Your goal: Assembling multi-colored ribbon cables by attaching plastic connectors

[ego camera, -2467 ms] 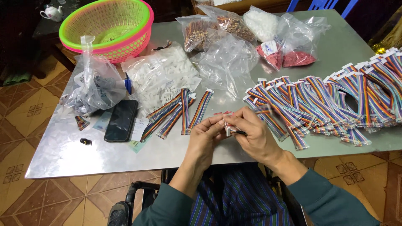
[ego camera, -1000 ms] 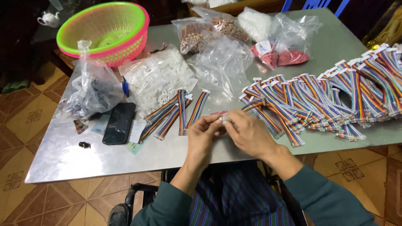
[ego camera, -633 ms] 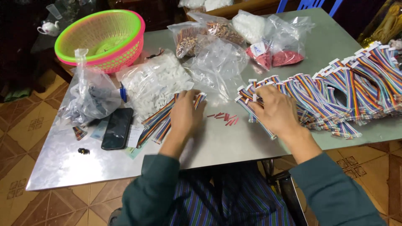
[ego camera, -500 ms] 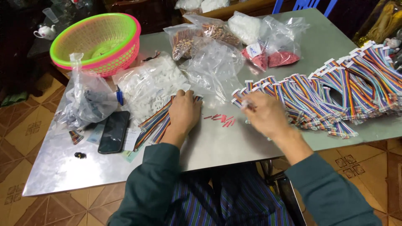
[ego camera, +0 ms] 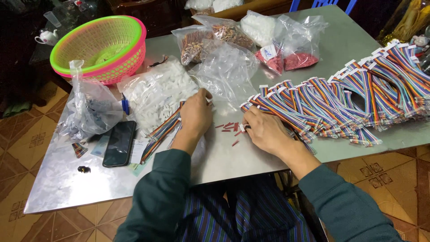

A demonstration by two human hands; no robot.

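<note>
Steel table [ego camera: 67, 188], two hands sorting rainbow ribbon cables.

From nine o'clock: a black phone [ego camera: 119, 143], then the left hand [ego camera: 195, 115] resting fingers-down on a few loose ribbon cables [ego camera: 161, 133], grasp not visible; small red pieces [ego camera: 230, 127] lie between the hands; the right hand [ego camera: 264, 131] pinches a tiny piece beside the cable pile [ego camera: 340, 101] spreading toward three o'clock.
</note>
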